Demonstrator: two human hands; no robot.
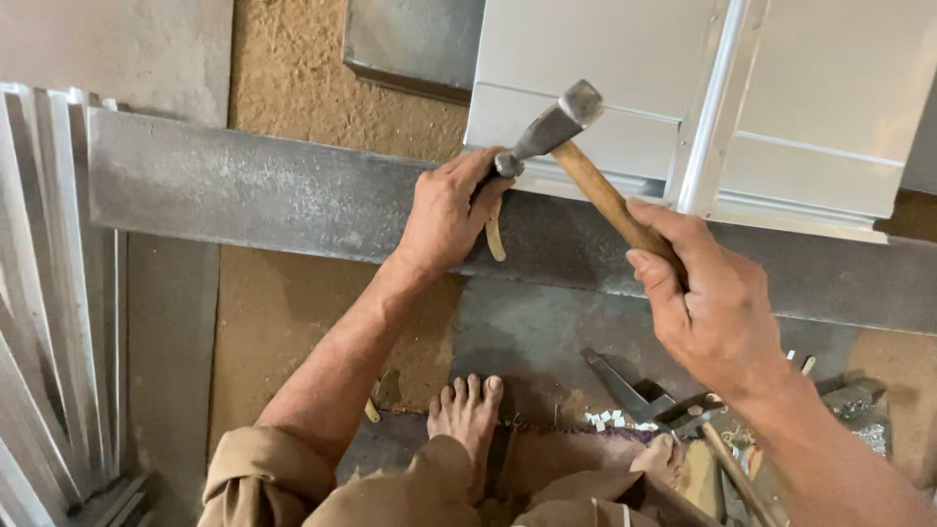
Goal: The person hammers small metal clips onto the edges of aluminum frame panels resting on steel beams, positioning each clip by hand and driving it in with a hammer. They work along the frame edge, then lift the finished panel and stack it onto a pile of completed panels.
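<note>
- View from above: a person sits on a dirt floor, working sheet metal across a long steel beam [273, 195] that runs from left to right.
- The right hand [717, 307] is closed round the wooden handle of a hammer [571, 137], gripping it near the end.
- The hammer is tilted, its steel head up and to the left, its lower face just at the left hand's fingertips.
- The left hand [449, 210] rests on the beam, fingers curled shut at the edge of a pale metal sheet [810, 88]; what it pinches is too small to tell.
- A thin curved strip [496, 234] hangs below that hand.
- The sheet lies beyond the beam, upper right, with raised folded seams; its near edge sits on the beam.
- A bare foot [468, 410] rests on the ground below the beam, between the two arms.
- Snips [649, 400] and small white scraps lie on the floor near the right wrist.
- A stack of folded metal strips [44, 293] fills the left edge.
- Step in hand, as a judgement: hammering at the sheet's edge on the beam, with the left hand steadying the spot.
- The next blow would call for a short, controlled strike that lands clear of the left fingers, which sit very close to the hammer head.
</note>
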